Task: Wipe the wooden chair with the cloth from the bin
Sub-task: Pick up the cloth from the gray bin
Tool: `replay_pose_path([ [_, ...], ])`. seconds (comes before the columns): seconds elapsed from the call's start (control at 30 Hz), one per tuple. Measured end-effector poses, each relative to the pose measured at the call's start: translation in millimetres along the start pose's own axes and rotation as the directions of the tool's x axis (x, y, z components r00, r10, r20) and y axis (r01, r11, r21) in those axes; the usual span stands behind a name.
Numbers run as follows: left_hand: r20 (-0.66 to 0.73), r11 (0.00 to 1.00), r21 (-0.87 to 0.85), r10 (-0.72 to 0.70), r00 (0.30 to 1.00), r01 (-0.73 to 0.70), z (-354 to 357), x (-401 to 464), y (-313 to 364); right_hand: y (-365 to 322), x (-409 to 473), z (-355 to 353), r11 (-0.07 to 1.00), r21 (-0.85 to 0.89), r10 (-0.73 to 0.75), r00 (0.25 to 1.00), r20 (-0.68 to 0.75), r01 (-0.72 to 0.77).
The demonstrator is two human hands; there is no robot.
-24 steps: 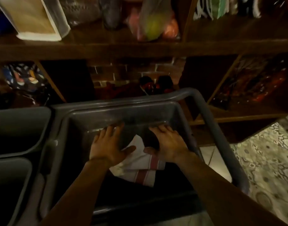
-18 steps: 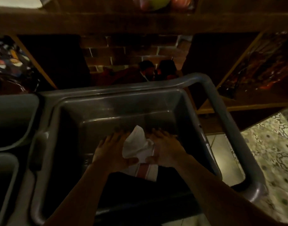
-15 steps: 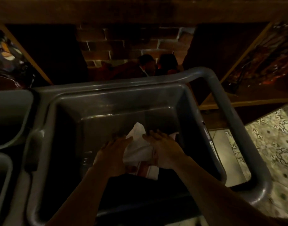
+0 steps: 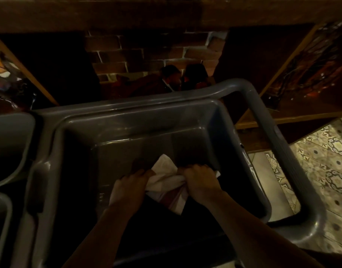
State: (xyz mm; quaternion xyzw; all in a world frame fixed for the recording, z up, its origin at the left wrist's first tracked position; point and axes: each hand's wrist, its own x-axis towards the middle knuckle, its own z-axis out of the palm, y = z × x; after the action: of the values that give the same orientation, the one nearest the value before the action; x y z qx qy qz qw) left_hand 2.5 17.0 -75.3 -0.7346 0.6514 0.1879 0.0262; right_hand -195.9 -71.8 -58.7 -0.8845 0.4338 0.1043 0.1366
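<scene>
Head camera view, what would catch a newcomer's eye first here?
The white cloth with a dark red stripe, the brightest thing in a dim scene, bunched between the left hand and the right hand low in the middle. Around them sits the deep grey bin, and pale patterned floor tiles glow at the right.
</scene>
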Motion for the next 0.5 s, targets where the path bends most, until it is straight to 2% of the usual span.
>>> replay_pose_path([
  [0.23, -0.149, 1.0, 0.026, 0.012, 0.989, -0.008, -81.1, -2.0, 21.3, 3.4, -11.9, -63.0, 0.996, -0.082, 0.012, 0.982, -0.19, -0.028],
  [0.5, -0.35, 0.993, 0.106, 0.087, 0.933, -0.053, -200.9, -26.8, 52.8, -6.3, -47.5, -192.6, 0.993, -0.114, -0.003, 0.925, -0.38, -0.043],
])
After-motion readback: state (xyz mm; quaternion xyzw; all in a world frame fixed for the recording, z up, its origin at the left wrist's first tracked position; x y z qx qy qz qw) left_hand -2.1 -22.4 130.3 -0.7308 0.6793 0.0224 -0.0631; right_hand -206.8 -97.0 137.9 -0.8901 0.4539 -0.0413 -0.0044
